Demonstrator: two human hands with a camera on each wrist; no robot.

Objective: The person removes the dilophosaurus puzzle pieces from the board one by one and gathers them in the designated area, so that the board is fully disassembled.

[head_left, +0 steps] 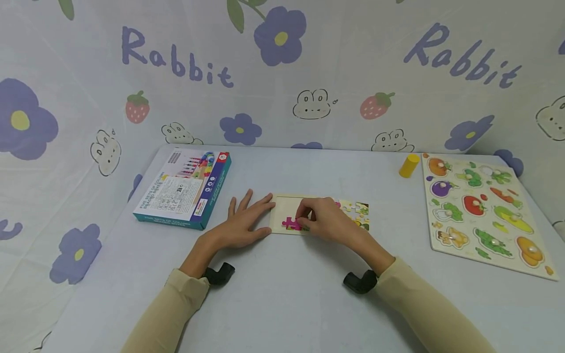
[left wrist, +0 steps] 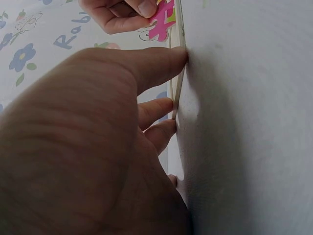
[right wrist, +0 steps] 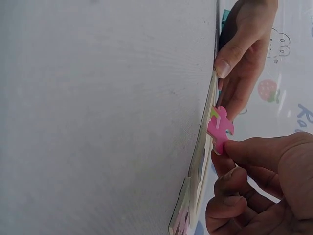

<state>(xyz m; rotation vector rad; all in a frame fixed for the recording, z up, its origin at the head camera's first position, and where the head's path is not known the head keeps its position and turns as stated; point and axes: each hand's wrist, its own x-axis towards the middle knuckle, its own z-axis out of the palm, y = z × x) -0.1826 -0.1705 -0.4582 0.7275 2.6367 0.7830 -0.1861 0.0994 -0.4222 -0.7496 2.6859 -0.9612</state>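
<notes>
A shallow wooden puzzle tray [head_left: 284,203] lies flat on the table, with printed jigsaw pieces [head_left: 361,208] at its right end. My right hand [head_left: 328,219] pinches a pink jigsaw piece [right wrist: 221,125] between thumb and forefinger, over the bare left part of the tray. In the left wrist view the pink piece shows a yellow-green patch and appears tilted. My left hand [head_left: 240,225] has its fingers spread, with thumb and fingertips touching the tray's left end. My right hand covers the tray's middle in the head view.
To the left lies a boxed toy set [head_left: 181,189] with a blue-green edge. A yellow cylinder [head_left: 409,165] stands at the back right, beside a vegetable peg-puzzle board [head_left: 485,215]. A patterned cloth with flowers and rabbits [head_left: 265,98] hangs behind the white table.
</notes>
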